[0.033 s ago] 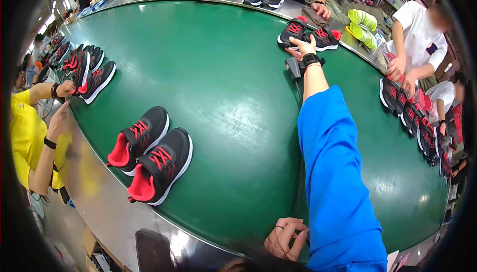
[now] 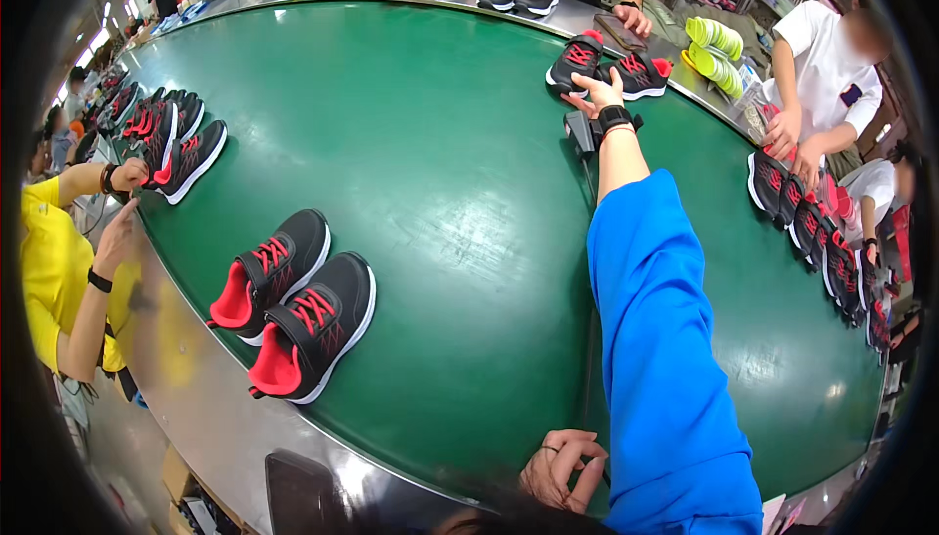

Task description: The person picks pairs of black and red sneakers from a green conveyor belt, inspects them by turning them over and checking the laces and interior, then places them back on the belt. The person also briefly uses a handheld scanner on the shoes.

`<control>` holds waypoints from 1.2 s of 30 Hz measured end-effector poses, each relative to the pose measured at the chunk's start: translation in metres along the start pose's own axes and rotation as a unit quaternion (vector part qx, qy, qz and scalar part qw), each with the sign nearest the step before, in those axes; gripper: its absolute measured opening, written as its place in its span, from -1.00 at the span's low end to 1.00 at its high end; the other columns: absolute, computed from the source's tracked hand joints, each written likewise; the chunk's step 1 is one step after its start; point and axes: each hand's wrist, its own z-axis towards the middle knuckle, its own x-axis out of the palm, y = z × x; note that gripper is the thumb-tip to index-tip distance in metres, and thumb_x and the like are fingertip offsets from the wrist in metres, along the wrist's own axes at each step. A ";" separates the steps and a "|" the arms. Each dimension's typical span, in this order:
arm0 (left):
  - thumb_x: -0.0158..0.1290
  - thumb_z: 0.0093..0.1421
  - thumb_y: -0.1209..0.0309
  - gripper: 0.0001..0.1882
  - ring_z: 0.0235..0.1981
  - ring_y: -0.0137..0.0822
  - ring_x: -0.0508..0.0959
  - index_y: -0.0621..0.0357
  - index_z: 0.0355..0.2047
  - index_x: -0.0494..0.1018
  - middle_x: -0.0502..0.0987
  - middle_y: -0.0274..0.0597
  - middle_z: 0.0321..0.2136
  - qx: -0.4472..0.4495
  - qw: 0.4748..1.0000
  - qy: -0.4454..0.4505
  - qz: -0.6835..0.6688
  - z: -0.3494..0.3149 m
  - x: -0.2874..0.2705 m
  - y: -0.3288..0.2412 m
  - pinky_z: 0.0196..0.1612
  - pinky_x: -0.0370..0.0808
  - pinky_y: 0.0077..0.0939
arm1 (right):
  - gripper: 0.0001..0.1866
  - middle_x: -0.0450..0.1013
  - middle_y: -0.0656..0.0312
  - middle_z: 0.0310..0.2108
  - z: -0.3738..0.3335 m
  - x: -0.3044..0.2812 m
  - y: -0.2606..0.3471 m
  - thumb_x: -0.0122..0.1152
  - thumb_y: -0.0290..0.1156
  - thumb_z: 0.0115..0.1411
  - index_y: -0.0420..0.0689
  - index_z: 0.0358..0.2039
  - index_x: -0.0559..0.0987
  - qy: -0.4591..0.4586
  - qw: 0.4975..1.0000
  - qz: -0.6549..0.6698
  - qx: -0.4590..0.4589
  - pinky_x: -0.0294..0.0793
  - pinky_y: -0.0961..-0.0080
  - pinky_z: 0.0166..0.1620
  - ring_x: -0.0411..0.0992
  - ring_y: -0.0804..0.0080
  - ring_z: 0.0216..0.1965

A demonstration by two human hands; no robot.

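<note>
1. The right hand [image 2: 599, 95] is resting at a black-and-red shoe [image 2: 575, 61], which is sitting just beyond its fingers; these are spreading somewhat apart, and whether they are clamping the shoe I cannot tell.
2. A matching shoe [image 2: 641, 77] is sitting just to the right of those fingers on the green desk [image 2: 440, 144].
3. A black device [image 2: 581, 134] is sitting at the wrist, just behind the right fingers.
4. The left hand [image 2: 562, 469] is lying well behind, its fingers curling loosely; whether they are holding anything I cannot tell.
5. Another shoe pair [image 2: 318, 325] is standing ahead and left of the left fingers, well apart.
6. Lime-green inserts [image 2: 714, 56] are lying beyond and right of the right fingers.
</note>
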 end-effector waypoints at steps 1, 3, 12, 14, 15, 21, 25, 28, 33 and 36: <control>0.11 0.24 0.34 -0.89 -0.49 -0.30 0.55 0.04 -0.26 0.53 0.53 -0.20 -0.26 0.005 0.999 0.030 0.014 -0.001 0.000 0.002 -0.34 0.51 -0.39 | 0.13 0.29 -0.12 0.16 0.000 -0.001 -0.002 0.43 -0.66 -0.09 0.34 0.36 -0.02 0.006 1.000 0.017 -0.002 0.65 0.27 -0.55 0.57 -0.06 -0.40; 0.13 0.22 0.34 -0.90 -0.48 -0.29 0.55 0.03 -0.28 0.53 0.53 -0.19 -0.28 0.022 0.994 0.093 0.046 0.000 -0.005 0.008 -0.37 0.53 -0.39 | 0.03 0.29 -0.14 0.14 0.000 -0.002 -0.003 0.38 -0.67 -0.06 0.32 0.31 0.08 0.006 0.999 0.031 -0.008 0.64 0.32 -0.57 0.56 -0.07 -0.43; 0.15 0.21 0.38 -0.86 -0.43 -0.37 0.45 0.12 -0.27 0.48 0.35 -0.19 -0.22 -0.011 1.000 -0.002 -0.005 0.003 -0.004 -0.006 -0.28 0.47 -0.48 | -0.19 0.41 0.09 -0.11 -0.190 -0.098 0.045 0.28 -0.66 -0.02 0.10 0.23 0.19 0.208 0.940 -0.232 0.139 0.45 0.40 -0.58 0.56 0.31 -0.43; 0.04 0.31 0.37 -0.85 -0.40 -0.42 0.45 0.21 -0.28 0.45 0.34 -0.19 -0.18 -0.009 0.999 0.007 -0.040 0.005 -0.002 -0.007 -0.31 0.43 -0.54 | -0.26 0.38 0.18 0.02 -0.242 -0.151 0.060 0.29 -0.57 0.04 0.15 0.20 0.23 0.285 0.897 -0.266 0.206 0.29 0.61 -0.61 0.55 0.45 -0.42; -0.04 0.37 0.37 -0.83 -0.42 -0.45 0.44 0.22 -0.29 0.44 0.35 -0.20 -0.20 -0.007 0.997 0.008 -0.076 0.006 0.000 0.001 -0.34 0.43 -0.57 | -0.28 0.35 0.19 0.06 -0.269 -0.165 0.070 0.30 -0.57 0.03 0.16 0.18 0.25 0.316 0.868 -0.311 0.223 0.28 0.64 -0.59 0.55 0.49 -0.42; -0.03 0.32 0.37 -0.80 -0.21 -0.14 0.33 0.24 -0.39 0.34 0.33 -0.05 -0.31 0.021 0.995 -0.083 -0.047 0.012 0.005 0.018 -0.08 0.29 -0.29 | -0.32 0.36 0.35 0.09 -0.428 -0.236 0.132 0.36 -0.51 -0.06 0.19 0.09 0.35 0.377 0.748 -0.468 0.281 0.29 0.68 -0.47 0.40 0.66 -0.38; -0.01 0.24 0.44 -0.89 -0.09 -0.04 0.30 0.21 -0.26 0.39 0.33 0.00 -0.21 0.168 0.974 -0.150 0.042 0.008 0.012 -0.007 0.04 0.25 -0.17 | -0.29 0.35 0.26 0.19 -0.488 -0.274 0.134 0.37 -0.43 -0.03 0.20 0.16 0.35 0.378 0.733 -0.515 0.233 0.41 0.64 -0.40 0.46 0.55 -0.29; -0.01 0.10 0.58 -0.68 0.02 -0.05 0.32 0.10 -0.10 0.46 0.36 -0.05 -0.06 0.304 0.935 -0.036 0.179 0.000 0.016 -0.046 0.19 0.17 -0.14 | -0.28 0.43 0.29 0.08 -0.541 -0.274 0.129 0.35 -0.39 0.05 0.12 0.26 0.33 0.314 0.765 -0.556 0.083 0.46 0.62 -0.39 0.44 0.61 -0.30; 0.08 0.04 0.62 -0.70 -0.17 -0.02 0.50 0.08 -0.19 0.46 0.50 -0.08 -0.29 0.389 0.877 0.128 0.252 0.001 0.025 -0.075 -0.05 0.44 -0.19 | -0.47 0.51 0.23 -0.05 -0.587 -0.256 0.193 0.31 -0.25 0.23 -0.15 0.16 0.44 0.285 0.810 -0.506 -0.080 0.55 0.58 -0.32 0.49 0.59 -0.35; 0.11 0.13 0.49 -0.72 -0.23 -0.21 0.54 0.15 -0.11 0.46 0.54 -0.14 -0.31 0.311 0.828 0.409 0.222 -0.073 0.047 -0.128 -0.15 0.48 -0.34 | -0.46 0.52 0.13 -0.06 -0.602 -0.276 0.246 0.31 -0.11 0.14 -0.20 0.03 0.54 0.229 0.790 -0.532 -0.201 0.58 0.52 -0.26 0.51 0.48 -0.41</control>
